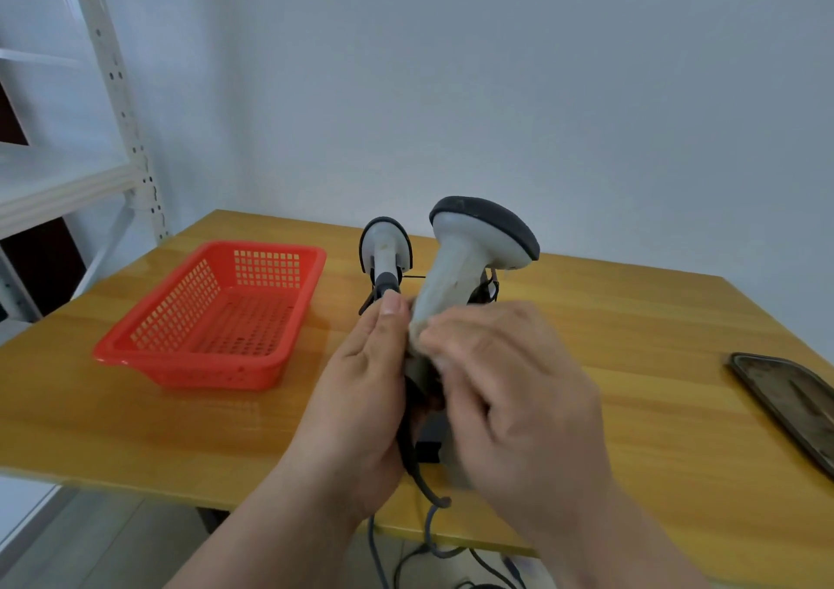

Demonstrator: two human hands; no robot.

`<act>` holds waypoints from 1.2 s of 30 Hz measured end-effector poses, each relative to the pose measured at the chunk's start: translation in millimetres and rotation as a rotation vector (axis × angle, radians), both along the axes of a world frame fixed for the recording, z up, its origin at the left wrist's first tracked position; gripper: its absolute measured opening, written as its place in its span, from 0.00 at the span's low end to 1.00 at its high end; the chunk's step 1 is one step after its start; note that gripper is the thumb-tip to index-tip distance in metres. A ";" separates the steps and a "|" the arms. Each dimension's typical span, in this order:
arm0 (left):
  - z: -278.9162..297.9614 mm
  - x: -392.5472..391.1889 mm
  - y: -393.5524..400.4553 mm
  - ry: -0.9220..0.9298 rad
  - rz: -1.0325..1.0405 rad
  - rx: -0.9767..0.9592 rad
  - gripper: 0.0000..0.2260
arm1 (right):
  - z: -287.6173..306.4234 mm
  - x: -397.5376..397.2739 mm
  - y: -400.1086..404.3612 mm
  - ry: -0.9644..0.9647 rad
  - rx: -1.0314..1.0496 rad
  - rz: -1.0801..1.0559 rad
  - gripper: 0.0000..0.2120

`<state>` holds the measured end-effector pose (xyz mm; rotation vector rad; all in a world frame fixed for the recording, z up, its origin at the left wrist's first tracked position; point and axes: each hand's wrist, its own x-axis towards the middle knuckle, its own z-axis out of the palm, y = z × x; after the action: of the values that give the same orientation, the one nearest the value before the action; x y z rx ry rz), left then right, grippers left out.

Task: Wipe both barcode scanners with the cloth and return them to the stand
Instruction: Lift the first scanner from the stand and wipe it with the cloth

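I hold a white and black barcode scanner upright over the table's middle, head up. My left hand grips its handle from the left, thumb raised along it. My right hand pinches a pale cloth against the handle; it is motion-blurred. The second scanner sits behind, upright on the dark stand. Most of the cloth and the lower handle are hidden by my hands. A grey cable hangs from the held scanner over the table's front edge.
An orange plastic basket stands on the wooden table to the left. A dark tray lies at the right edge. White metal shelving stands at the back left. More cables trail on the floor below.
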<state>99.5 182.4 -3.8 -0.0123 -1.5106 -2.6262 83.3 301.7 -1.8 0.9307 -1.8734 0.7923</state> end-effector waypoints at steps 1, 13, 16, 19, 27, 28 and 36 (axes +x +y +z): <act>-1.6 -0.6 1.4 0.006 0.034 -0.020 0.18 | 2.5 -7.1 4.9 -0.054 -0.058 -0.028 0.07; -2.3 6.1 14.4 0.052 0.030 -0.140 0.17 | 12.0 -10.3 10.4 -0.102 -0.204 -0.097 0.09; 0.3 6.9 12.0 0.073 0.051 -0.155 0.15 | 3.5 2.2 1.5 0.025 -0.037 -0.015 0.09; -0.1 6.5 13.4 0.113 0.084 -0.254 0.17 | 9.4 -12.4 12.9 -0.139 -0.179 -0.072 0.10; 2.2 7.4 12.2 0.044 0.042 -0.125 0.18 | 14.5 -9.2 10.4 -0.125 -0.202 -0.070 0.08; 2.5 8.0 14.4 0.041 0.035 -0.125 0.19 | 17.0 -12.0 12.3 -0.167 -0.264 -0.094 0.08; 2.6 6.6 14.2 0.020 0.081 -0.111 0.19 | 16.6 -13.4 7.4 -0.147 -0.248 -0.126 0.07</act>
<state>106.1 196.6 -1.2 0.0121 -1.6133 -2.4702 69.9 309.1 14.9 0.6073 -1.8858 1.0116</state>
